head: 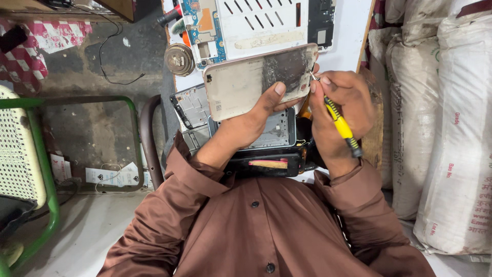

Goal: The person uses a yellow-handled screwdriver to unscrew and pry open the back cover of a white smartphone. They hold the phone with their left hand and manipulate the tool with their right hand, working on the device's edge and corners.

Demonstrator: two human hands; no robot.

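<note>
My left hand [256, 115] holds a worn gold phone [246, 82] back side up, thumb pressed on its scuffed dark patch. My right hand [341, 110] grips a small yellow and black screwdriver [341, 125], its metal tip touching the phone's right edge. Both hands hover over my lap, sleeves of a brown shirt [256, 225] showing.
Under the phone lie several opened phone frames [279, 131] and a dark tray [266, 164]. A white board [343, 31] at the top carries circuit boards [205, 31] and a white slotted cover [261, 23]. White sacks [451, 128] stand right; a green metal chair [41, 154] left.
</note>
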